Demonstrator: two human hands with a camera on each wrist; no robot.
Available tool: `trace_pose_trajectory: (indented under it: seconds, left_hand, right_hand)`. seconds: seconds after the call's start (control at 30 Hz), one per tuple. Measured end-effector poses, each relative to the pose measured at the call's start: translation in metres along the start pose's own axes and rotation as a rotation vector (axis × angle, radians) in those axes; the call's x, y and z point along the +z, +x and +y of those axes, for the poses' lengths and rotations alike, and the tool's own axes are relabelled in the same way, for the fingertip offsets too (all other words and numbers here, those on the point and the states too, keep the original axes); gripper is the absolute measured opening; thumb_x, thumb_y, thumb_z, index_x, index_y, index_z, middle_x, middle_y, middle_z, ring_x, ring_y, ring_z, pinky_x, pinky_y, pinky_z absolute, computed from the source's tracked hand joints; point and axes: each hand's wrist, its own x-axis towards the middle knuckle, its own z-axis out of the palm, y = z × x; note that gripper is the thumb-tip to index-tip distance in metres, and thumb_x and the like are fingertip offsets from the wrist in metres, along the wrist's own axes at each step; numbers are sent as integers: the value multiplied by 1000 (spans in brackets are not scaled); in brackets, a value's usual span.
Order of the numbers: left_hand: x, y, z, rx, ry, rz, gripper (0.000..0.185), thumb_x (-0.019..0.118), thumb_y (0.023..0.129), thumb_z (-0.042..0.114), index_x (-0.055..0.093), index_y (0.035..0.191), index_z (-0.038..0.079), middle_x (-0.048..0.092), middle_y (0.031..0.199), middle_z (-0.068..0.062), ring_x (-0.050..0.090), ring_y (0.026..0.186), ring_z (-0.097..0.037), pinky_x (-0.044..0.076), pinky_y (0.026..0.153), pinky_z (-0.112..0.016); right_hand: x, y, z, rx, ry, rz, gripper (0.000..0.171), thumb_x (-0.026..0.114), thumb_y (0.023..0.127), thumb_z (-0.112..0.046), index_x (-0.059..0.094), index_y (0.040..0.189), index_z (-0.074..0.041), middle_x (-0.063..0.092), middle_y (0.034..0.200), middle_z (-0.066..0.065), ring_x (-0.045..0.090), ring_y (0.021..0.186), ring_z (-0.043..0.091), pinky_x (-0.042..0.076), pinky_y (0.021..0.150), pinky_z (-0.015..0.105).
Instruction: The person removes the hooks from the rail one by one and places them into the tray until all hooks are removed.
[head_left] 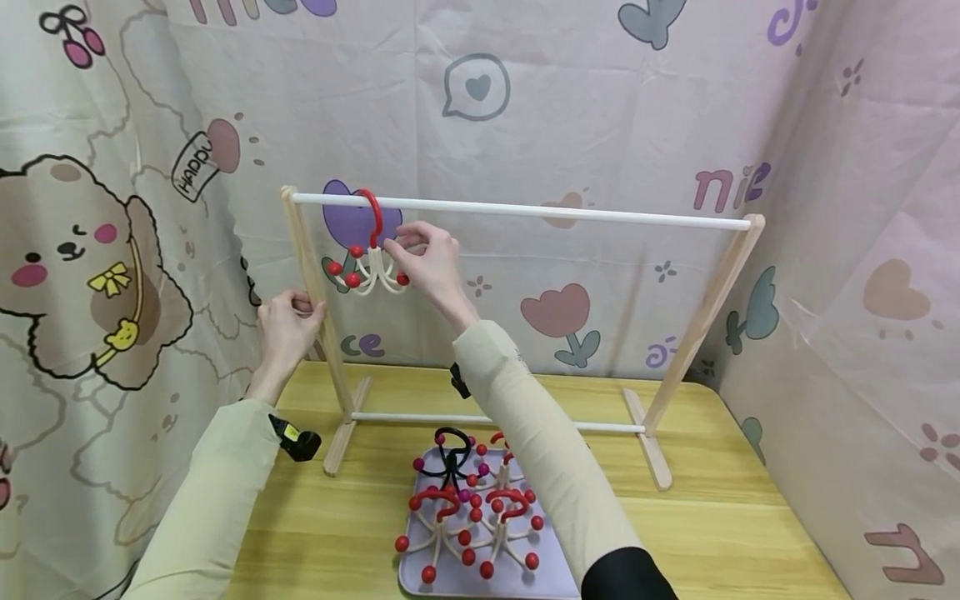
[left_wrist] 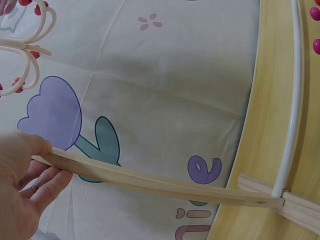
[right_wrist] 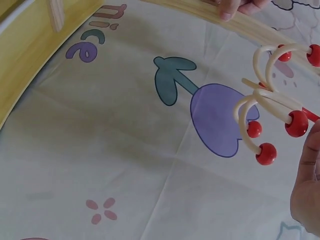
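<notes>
While the left hand (head_left: 285, 327) is gripping the rack post (head_left: 315, 283), the right hand (head_left: 427, 258) is seemingly pinching the hanger (head_left: 369, 267) under the rail (head_left: 525, 210).

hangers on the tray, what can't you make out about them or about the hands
- Hangers on the tray: in the head view the right sleeve covers some, so the count is unclear; the tray runs off the bottom edge.
- Right hand: its fingertips are hidden behind the hung hanger; the right wrist view cuts the hand at its edge.
- Left hand: the left wrist view shows only part of it on the rack post.
</notes>
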Motion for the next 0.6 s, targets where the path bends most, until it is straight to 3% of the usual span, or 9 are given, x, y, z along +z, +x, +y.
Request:
trace_pose_trajectory:
  seconds: [0.27, 0.6]
  left_hand:
    - [0, 1, 1, -4, -18, 4, 23, 67, 93, 12, 68, 100, -9, 72, 91, -27, 56, 65, -5, 32, 56, -3]
    - [-1, -1, 2, 9, -38, 12, 21, 69, 92, 11, 68, 97, -9, 72, 90, -28, 43, 60, 11, 32, 56, -2]
  right_hand:
    - [10, 8, -8, -14, -28, -7, 27, 72, 91, -16, 71, 114, -1, 74, 94, 14, 73, 75, 19, 53, 57, 20]
    - [19, 13, -6, -9, -110, -2, 23, 72, 92, -18, 72, 111, -5, 75, 92, 9, 71, 79, 16, 49, 62, 14]
